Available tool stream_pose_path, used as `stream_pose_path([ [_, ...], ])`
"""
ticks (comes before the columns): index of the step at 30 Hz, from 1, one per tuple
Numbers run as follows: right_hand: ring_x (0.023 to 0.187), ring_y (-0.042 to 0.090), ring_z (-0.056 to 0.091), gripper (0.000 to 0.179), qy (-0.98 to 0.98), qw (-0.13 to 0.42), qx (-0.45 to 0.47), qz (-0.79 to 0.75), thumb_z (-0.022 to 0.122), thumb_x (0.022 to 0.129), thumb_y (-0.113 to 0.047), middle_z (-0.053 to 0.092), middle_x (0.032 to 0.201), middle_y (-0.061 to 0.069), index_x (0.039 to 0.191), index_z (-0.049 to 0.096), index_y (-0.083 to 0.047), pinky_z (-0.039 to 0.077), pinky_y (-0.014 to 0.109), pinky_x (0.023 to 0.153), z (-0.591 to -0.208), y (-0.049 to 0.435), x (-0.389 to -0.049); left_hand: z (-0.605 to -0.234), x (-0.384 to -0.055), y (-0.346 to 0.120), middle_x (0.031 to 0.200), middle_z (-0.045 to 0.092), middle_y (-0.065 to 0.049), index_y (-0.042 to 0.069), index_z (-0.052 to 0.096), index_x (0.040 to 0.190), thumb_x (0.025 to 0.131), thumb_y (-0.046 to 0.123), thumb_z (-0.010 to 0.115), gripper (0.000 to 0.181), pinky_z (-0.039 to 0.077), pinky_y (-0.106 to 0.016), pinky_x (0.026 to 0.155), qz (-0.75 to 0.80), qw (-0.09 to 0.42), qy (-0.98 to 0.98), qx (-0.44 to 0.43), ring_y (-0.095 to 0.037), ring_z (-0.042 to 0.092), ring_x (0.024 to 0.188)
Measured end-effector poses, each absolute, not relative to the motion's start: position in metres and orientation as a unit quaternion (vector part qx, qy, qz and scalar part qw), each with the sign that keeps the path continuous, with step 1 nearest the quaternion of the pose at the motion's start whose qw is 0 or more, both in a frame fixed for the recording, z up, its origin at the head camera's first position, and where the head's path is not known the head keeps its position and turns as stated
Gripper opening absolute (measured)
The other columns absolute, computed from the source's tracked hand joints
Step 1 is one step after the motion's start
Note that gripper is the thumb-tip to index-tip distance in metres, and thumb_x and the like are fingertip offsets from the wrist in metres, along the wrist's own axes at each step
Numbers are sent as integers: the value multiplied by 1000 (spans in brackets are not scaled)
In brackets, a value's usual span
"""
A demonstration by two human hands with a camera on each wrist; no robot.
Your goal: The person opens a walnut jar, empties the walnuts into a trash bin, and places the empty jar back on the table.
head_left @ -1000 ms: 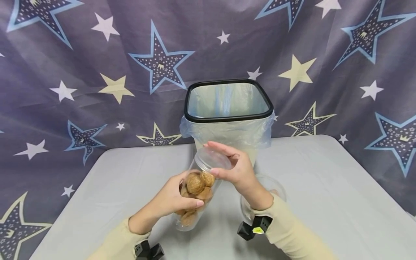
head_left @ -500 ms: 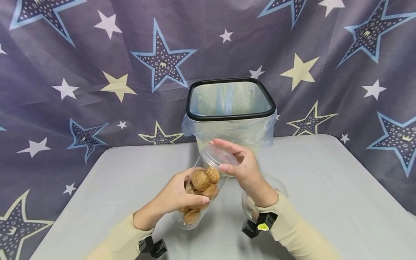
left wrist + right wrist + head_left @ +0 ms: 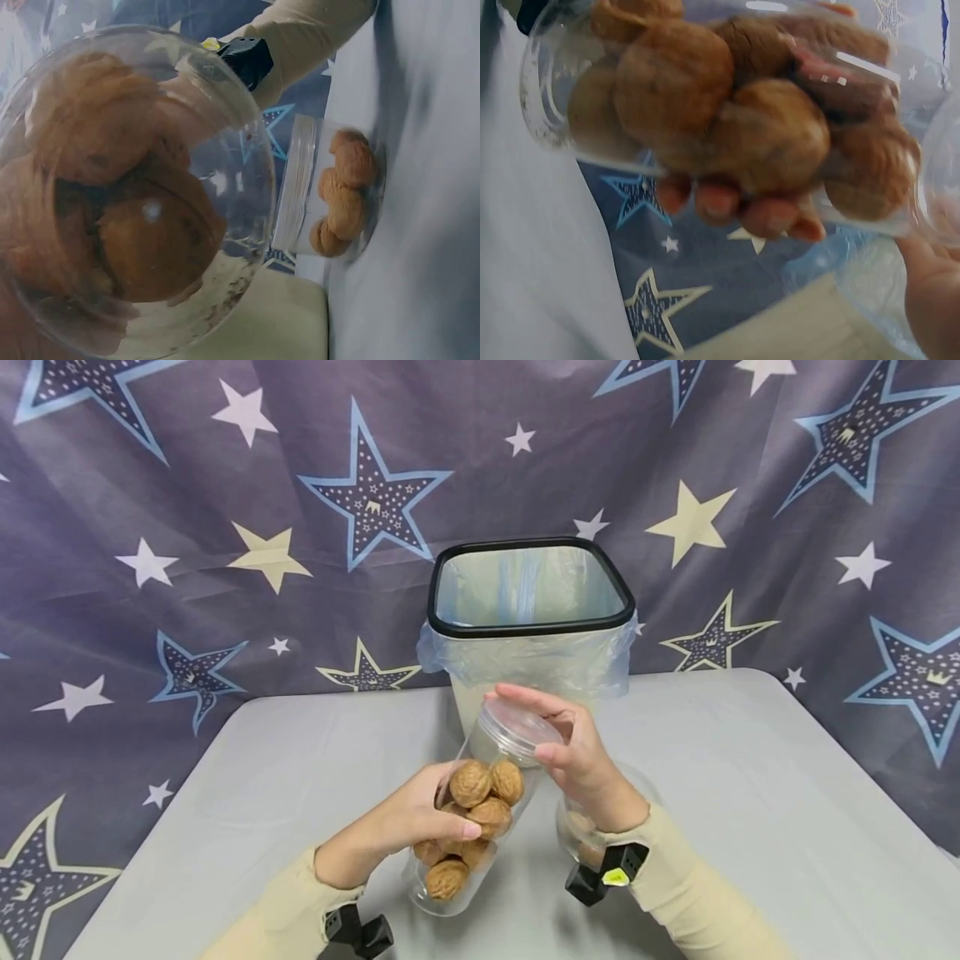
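Observation:
A tall clear plastic jar point(image 3: 431, 902) holds several walnuts point(image 3: 471, 783) and leans in mid-air over the table, its top end up and to the right. My left hand point(image 3: 412, 817) grips it around the middle, thumb across the front. At the top sits a clear lid point(image 3: 519, 727), and my right hand point(image 3: 588, 768) holds it between thumb and fingers. In the right wrist view, fingertips point(image 3: 769, 217) of the left hand curl under the jar's wall. Its round base fills much of the left wrist view. Whether the lid is loose cannot be told.
A second, shorter clear jar point(image 3: 304, 187) with walnuts inside stands on the grey table point(image 3: 750, 793), partly behind the right wrist. At the back, a bin with a black rim point(image 3: 532, 631) is lined with a bluish bag point(image 3: 611, 664). A star-patterned curtain point(image 3: 450, 427) hangs behind.
Both hands and the tall jar have shifted slightly to the right, with the jar's base also a little lower. The walnuts inside sit differently. My right hand stays at the lid throughout.

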State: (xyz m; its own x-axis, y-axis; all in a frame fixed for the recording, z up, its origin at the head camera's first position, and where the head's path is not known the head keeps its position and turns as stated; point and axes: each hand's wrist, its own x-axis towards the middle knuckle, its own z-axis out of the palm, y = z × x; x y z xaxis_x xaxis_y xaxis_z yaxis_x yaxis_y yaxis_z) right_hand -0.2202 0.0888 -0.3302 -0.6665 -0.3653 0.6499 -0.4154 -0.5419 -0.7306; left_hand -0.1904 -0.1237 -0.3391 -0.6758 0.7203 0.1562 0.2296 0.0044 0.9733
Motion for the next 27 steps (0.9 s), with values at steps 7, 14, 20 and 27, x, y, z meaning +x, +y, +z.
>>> stream_pose_path([
  [7,123,20,50,71,-540,14,438,719,72,79,-45,57,131,2,137,50,-11,39,30,102,-333,99,-228,-340,-196,-125,100,65,-10,-5,53,118,75,11,74,51,51,-29,84,570,157,735,332,-16,63,91],
  [14,128,20,46,79,-609,16,396,687,69,83,-43,51,136,16,138,41,5,36,27,105,-330,109,-228,-340,-198,-127,100,67,2,14,56,121,67,28,83,62,49,-31,84,466,62,835,286,-12,62,91],
  [20,129,28,45,69,-704,8,297,645,69,86,-35,48,137,19,138,43,3,42,30,100,-315,112,-215,-340,-198,-127,100,66,5,19,55,122,63,37,85,68,49,-33,82,408,17,875,261,-9,61,89],
  [27,122,32,51,68,-771,16,256,583,73,83,-31,53,133,19,136,46,4,42,36,100,-305,114,-208,-340,-198,-126,100,66,2,16,56,123,58,38,87,75,50,-33,79,366,-17,898,245,-10,61,86],
])
